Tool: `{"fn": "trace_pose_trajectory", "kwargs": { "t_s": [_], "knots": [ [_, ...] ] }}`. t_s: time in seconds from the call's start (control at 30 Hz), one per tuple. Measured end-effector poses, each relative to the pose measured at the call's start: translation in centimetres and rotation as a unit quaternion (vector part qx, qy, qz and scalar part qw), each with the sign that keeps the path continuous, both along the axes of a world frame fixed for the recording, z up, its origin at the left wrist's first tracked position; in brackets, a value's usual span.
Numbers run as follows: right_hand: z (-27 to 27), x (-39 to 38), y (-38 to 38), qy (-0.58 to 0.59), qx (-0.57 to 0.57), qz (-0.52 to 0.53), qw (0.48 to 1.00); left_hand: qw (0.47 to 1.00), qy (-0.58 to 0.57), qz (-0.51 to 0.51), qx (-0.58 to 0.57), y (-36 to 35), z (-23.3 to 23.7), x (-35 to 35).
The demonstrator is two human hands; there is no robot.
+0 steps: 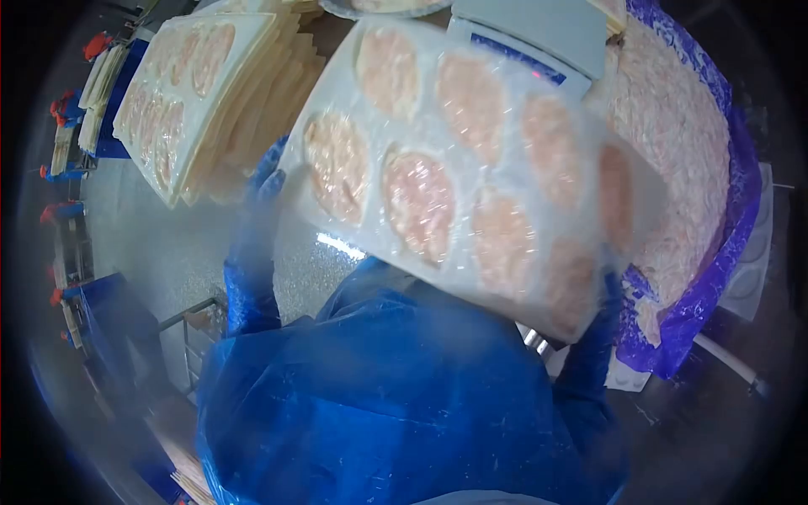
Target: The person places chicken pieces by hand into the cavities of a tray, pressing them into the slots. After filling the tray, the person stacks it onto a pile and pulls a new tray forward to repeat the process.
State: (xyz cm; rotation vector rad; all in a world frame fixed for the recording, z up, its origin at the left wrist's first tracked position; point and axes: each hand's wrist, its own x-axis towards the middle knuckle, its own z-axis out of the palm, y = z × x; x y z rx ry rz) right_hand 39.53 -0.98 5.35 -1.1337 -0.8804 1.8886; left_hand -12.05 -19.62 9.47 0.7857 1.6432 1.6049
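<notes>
Closest in, the blue gown (396,396) fills the bottom of the view, and both gloved arms rise out of it. The left hand (266,181) clasps the tray's left edge, fingers close together and pointing up along the rim. The right hand (608,295) has the low right corner, mostly tucked under it, so I cannot tell how those fingers sit.

The tray (376,135) is in the air between the two hands, right in front of the chest and well clear of any surface. It is tilted, with the right corner lower. Pink patties (418,202) lie in rows on it, soft and wet by the look of them.

That, to my eye, is the whole trick here: hold it flat. A thin sheet like this sags in the middle, so support from below at opposite edges beats pinching the rim. A slow, even carry stops the patties sliding or smearing together.

Beyond on the left is a stack (269,93) of filled trays. A scale (539,29) is at the top, and a blue-lined tub (745,185) of mince (673,143) is on the right.
</notes>
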Motion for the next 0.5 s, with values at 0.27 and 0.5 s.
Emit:
{"fn": "trace_pose_trajectory", "kwargs": {
  "t_s": [0.27,0.5],
  "knots": [
    [2.6,1.2,23.3,-0.013,0.06,-0.038,0.997,0.734,0.674,-0.031,0.08,20.2,2.5,-7.8],
    [1.8,7.8,27.7,0.31,-0.003,0.222,0.924,0.955,-0.19,-0.048,0.224,20.4,-2.4,-5.6]
  ]
}}
